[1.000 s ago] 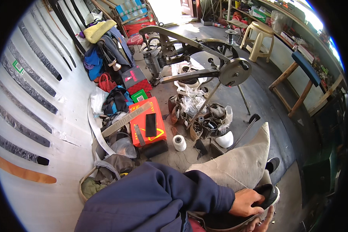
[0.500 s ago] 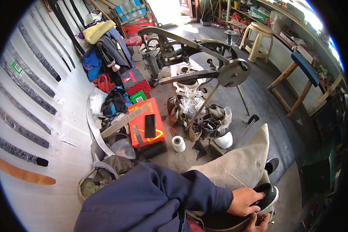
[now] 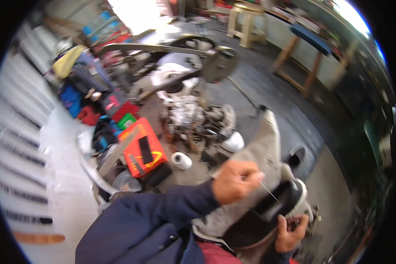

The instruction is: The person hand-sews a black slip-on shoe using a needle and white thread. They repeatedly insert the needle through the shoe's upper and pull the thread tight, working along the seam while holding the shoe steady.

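Closed in a fist, my left hand (image 3: 236, 181) is raised over the cloth on my lap, blurred by motion. A thin pale thread (image 3: 269, 192) runs taut from its fingers down to a black shoe (image 3: 289, 193) with a white sole. The shoe lies tilted at the right of my lap, its dark opening facing up. My right hand (image 3: 290, 233) is at the shoe's near edge, thumb and fingers bent around a small thing that I cannot make out. A pale grey cloth (image 3: 259, 152) spreads beneath, rising to a peak beyond the shoe.
A cast-metal hand-cranked machine (image 3: 220, 64) stands ahead. Near it lie an orange-red box (image 3: 156, 159) with a black phone (image 3: 145, 149) on top, a white thread spool (image 3: 181, 161) and bags of small parts. A dark slipper (image 3: 296, 156) and a blue-topped stool (image 3: 311, 38) are to the right.
My left hand has moved up and left from the shoe, drawing the thread out taut. My right hand stays by the shoe's edge. The whole view has swung right and blurred.
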